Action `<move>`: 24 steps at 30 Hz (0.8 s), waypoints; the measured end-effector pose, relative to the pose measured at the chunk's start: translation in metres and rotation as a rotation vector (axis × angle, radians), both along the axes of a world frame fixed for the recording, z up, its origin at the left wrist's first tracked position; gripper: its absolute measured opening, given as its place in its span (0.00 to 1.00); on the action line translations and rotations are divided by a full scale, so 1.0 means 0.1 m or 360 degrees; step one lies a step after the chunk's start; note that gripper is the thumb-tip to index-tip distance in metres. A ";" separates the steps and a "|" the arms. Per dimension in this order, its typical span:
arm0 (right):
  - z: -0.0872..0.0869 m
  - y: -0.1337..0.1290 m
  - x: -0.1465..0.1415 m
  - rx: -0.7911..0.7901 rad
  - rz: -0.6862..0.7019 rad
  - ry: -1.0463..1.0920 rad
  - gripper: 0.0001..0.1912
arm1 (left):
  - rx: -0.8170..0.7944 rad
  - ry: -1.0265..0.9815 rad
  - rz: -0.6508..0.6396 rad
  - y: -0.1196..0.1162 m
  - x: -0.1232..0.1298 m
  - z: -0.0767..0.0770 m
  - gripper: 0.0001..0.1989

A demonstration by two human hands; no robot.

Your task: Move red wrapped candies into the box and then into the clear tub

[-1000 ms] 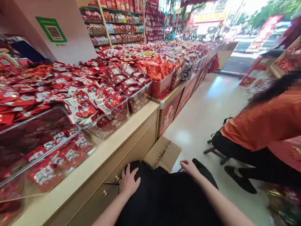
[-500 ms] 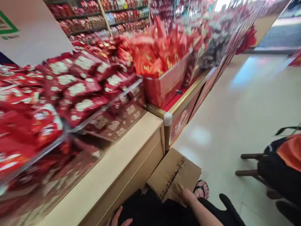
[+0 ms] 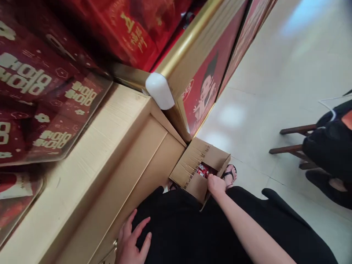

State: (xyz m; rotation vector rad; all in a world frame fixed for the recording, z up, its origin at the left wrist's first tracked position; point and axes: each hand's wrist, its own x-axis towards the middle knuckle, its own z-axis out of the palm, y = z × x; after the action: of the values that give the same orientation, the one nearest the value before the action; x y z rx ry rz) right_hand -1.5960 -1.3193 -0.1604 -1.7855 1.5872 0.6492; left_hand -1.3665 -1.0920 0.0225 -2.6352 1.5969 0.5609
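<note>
Where a pale wooden table (image 3: 96,139) is meeting a gold-edged display stand (image 3: 189,38), a cardboard box (image 3: 178,170) is standing on the floor (image 3: 253,121) between the person's sandalled feet (image 3: 230,174). Dark print (image 3: 202,155) is running across the top of the box, and a gap there is exposing red-and-white contents (image 3: 202,170). The right hand (image 3: 217,185) is touching the box at the edge of this gap, its fingers (image 3: 211,179) curling inward; because the fingertips are being hidden, one cannot tell whether they are grasping the cardboard. The left hand (image 3: 133,242) is resting on the person's black garment (image 3: 178,231), just beside the drawer fronts (image 3: 137,165) of the table, its fingers (image 3: 141,225) spreading loosely and holding nothing. A metal knob (image 3: 114,242), partly hidden, is showing next to this hand. On the table, a transparent container (image 3: 62,156) is holding maroon packets (image 3: 24,77) with pale lettering, and a second container (image 3: 31,196) is showing at the left edge of the view. A white corner cap (image 3: 160,90) is covering the end of the stand's gold trim, beside a red panel (image 3: 203,91) that is bearing a printed figure. Red packaging (image 3: 132,33) is lying inside the stand. At the right, a second person (image 3: 330,139) is sitting on a dark wooden stool (image 3: 288,149), well apart from the box, with a dark shoe (image 3: 330,189) resting on the floor.
</note>
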 end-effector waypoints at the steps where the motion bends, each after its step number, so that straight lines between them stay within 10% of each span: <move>1: 0.05 0.06 -0.16 -0.0010 -0.0077 0.0053 0.18 | 0.0019 -0.0016 -0.0004 -0.02 -0.01 0.01 0.16; 8: -0.20 0.48 -0.91 0.0183 -0.0667 0.0272 0.19 | 0.0188 -0.0198 -0.0029 -0.24 -0.16 0.01 0.14; 15: -0.94 0.38 -0.43 0.0379 -0.1209 0.0380 0.54 | 0.0227 -0.0268 -0.0156 -0.34 -0.14 -0.01 0.14; 24: -1.32 0.19 -0.35 0.0526 -0.1315 0.0278 0.22 | 0.0256 -0.0326 -0.0218 -0.39 -0.12 -0.03 0.14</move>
State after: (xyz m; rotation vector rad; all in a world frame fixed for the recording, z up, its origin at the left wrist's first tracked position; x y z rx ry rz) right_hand -1.6309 -1.3005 -0.2919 -0.7361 1.9895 0.6096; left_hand -1.3781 -1.1307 0.0196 -2.3604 1.5836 0.3819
